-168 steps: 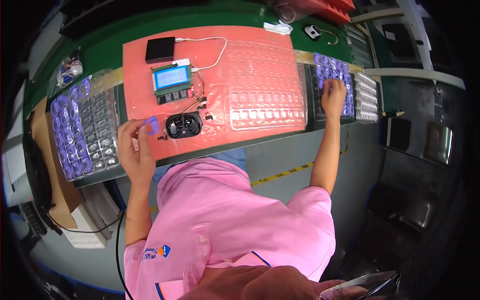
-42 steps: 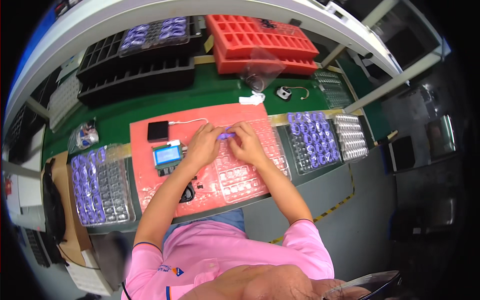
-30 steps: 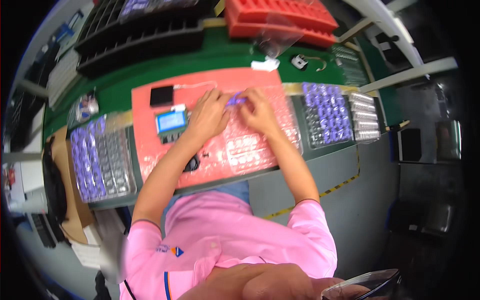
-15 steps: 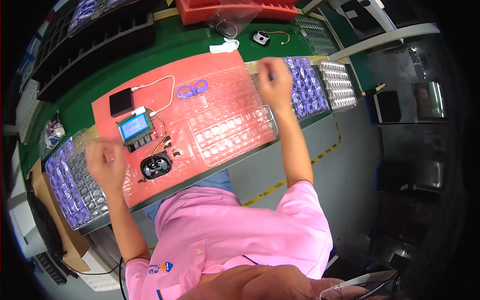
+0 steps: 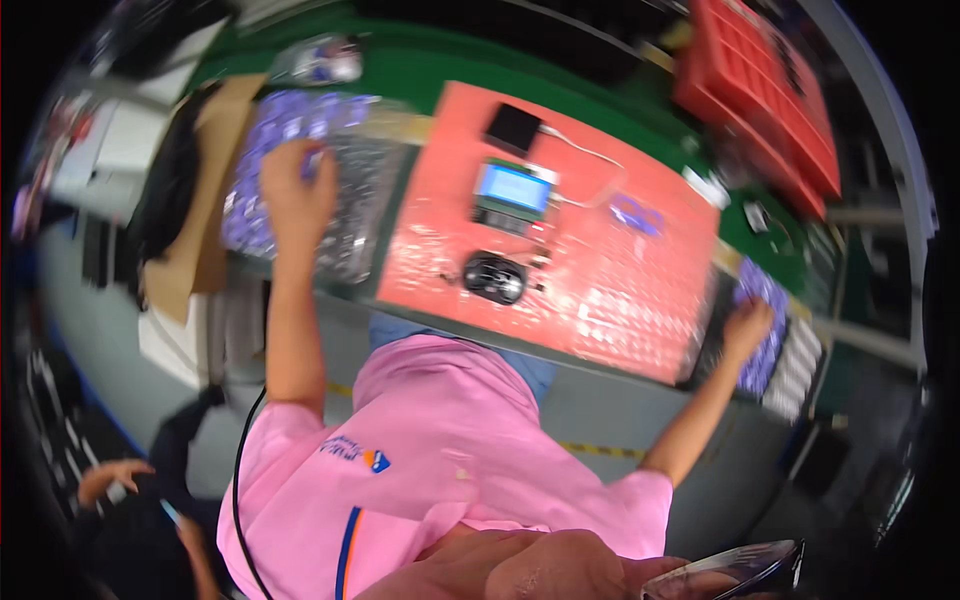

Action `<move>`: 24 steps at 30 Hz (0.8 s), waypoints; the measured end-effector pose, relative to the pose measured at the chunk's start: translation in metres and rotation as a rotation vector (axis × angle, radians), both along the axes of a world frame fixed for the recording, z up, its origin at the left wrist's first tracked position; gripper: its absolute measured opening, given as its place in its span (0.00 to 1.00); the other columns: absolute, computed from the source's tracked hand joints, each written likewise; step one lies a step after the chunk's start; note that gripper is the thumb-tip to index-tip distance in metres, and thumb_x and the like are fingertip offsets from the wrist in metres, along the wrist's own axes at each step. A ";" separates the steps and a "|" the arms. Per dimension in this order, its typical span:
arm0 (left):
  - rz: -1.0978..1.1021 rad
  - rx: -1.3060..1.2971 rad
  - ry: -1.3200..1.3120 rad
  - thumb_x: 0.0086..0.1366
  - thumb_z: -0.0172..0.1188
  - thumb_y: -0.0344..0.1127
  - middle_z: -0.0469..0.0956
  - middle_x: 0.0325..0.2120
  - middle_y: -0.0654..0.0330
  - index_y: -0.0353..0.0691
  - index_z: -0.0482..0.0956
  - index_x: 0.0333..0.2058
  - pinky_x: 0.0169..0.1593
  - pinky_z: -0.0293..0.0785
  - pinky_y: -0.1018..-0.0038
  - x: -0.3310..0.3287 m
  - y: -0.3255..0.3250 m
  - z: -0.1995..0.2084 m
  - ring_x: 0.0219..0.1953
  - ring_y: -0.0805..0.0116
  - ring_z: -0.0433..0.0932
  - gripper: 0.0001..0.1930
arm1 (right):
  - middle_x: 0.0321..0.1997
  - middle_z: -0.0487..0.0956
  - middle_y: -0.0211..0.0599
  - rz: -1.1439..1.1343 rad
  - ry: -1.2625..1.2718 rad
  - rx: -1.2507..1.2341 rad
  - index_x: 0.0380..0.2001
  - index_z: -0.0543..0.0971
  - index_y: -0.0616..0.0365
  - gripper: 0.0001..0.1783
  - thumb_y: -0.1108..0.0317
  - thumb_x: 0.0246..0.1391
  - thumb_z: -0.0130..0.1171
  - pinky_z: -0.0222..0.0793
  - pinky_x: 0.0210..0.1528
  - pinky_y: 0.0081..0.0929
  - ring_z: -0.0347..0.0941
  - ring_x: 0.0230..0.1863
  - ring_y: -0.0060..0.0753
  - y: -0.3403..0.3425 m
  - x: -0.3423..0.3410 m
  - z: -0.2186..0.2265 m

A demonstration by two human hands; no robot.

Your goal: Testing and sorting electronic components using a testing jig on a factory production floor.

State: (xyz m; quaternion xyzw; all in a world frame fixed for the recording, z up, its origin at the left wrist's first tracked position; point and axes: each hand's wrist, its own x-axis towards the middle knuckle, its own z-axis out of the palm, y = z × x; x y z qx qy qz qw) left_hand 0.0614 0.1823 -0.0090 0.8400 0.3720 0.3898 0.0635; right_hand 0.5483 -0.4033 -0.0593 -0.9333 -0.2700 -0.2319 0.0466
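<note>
My left hand [image 5: 298, 195] is over the left clear plastic tray [image 5: 362, 190], beside its purple loop-shaped pieces [image 5: 255, 190]. Its fingers are curled and smeared by motion; purple shows between thumb and fingers, but whether it is held I cannot tell. Far to the right, my right hand [image 5: 750, 328] is closed at another group of purple loop-shaped pieces [image 5: 764, 290], its fingertips hidden. Between the hands lies a pink mat [image 5: 430, 240]. On it are a circuit board with a lit blue screen [image 5: 515, 188], a black oval case [image 5: 494, 278] and a purple pair of loops [image 5: 636, 214].
A black box [image 5: 513, 129] with a white cable [image 5: 585, 150] sits on the mat's far side. Red bins [image 5: 760, 100] stand at the back right. A silvery tray [image 5: 795, 370] lies beyond my right hand. Another person's hand [image 5: 115, 480] shows at lower left.
The view has swung left, so the table appears shifted right and turned. My left hand is now over the left tray's purple pieces; my right hand is now at the right-hand purple pieces.
</note>
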 end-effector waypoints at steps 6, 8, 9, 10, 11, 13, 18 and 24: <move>0.011 0.057 0.017 0.66 0.66 0.27 0.85 0.40 0.51 0.38 0.86 0.42 0.50 0.75 0.56 0.002 0.018 0.009 0.44 0.45 0.81 0.07 | 0.41 0.81 0.53 0.159 -0.120 0.150 0.45 0.82 0.65 0.11 0.66 0.72 0.60 0.72 0.49 0.47 0.77 0.45 0.55 0.066 -0.039 0.044; -0.012 0.043 0.054 0.64 0.67 0.27 0.86 0.40 0.52 0.39 0.85 0.43 0.49 0.76 0.54 0.010 0.030 0.008 0.44 0.45 0.81 0.09 | 0.40 0.81 0.51 0.166 -0.160 0.168 0.45 0.82 0.65 0.12 0.65 0.73 0.59 0.73 0.48 0.44 0.78 0.44 0.52 0.090 -0.066 0.067; -0.027 0.036 0.072 0.62 0.67 0.26 0.86 0.40 0.52 0.39 0.85 0.43 0.48 0.76 0.53 0.016 0.036 0.008 0.44 0.45 0.81 0.10 | 0.40 0.82 0.48 0.177 -0.052 0.254 0.46 0.82 0.65 0.12 0.65 0.73 0.59 0.73 0.46 0.41 0.78 0.43 0.47 0.104 -0.081 0.076; -0.029 0.038 0.072 0.62 0.67 0.26 0.86 0.40 0.52 0.39 0.85 0.43 0.48 0.76 0.53 0.022 0.040 0.008 0.44 0.45 0.81 0.10 | 0.39 0.82 0.45 0.186 0.057 0.338 0.46 0.82 0.65 0.12 0.65 0.74 0.59 0.73 0.45 0.37 0.78 0.41 0.42 0.116 -0.095 0.084; -0.043 0.017 0.109 0.63 0.66 0.26 0.86 0.41 0.51 0.38 0.85 0.43 0.49 0.76 0.53 0.026 0.045 0.009 0.45 0.44 0.81 0.10 | 0.38 0.82 0.42 0.197 0.168 0.423 0.47 0.82 0.65 0.12 0.65 0.74 0.59 0.73 0.43 0.33 0.78 0.39 0.37 0.126 -0.109 0.089; -0.061 -0.018 0.184 0.65 0.64 0.24 0.85 0.42 0.48 0.36 0.84 0.44 0.50 0.76 0.51 0.033 0.051 0.013 0.45 0.42 0.82 0.09 | 0.37 0.82 0.40 0.245 0.204 0.453 0.47 0.82 0.66 0.12 0.66 0.74 0.59 0.73 0.42 0.31 0.78 0.38 0.33 0.142 -0.134 0.092; -0.026 -0.047 0.321 0.60 0.62 0.22 0.83 0.41 0.48 0.36 0.82 0.43 0.49 0.76 0.50 0.044 0.056 0.006 0.46 0.43 0.81 0.12 | 0.35 0.83 0.35 0.405 0.361 0.533 0.49 0.82 0.66 0.11 0.68 0.74 0.59 0.73 0.41 0.26 0.77 0.35 0.25 0.182 -0.184 0.090; -0.011 0.042 0.243 0.61 0.60 0.22 0.79 0.40 0.48 0.36 0.81 0.43 0.49 0.75 0.51 0.044 0.037 0.028 0.45 0.41 0.79 0.12 | 0.36 0.83 0.36 0.536 0.582 0.593 0.49 0.82 0.66 0.10 0.70 0.74 0.59 0.73 0.41 0.26 0.77 0.36 0.24 0.225 -0.238 0.072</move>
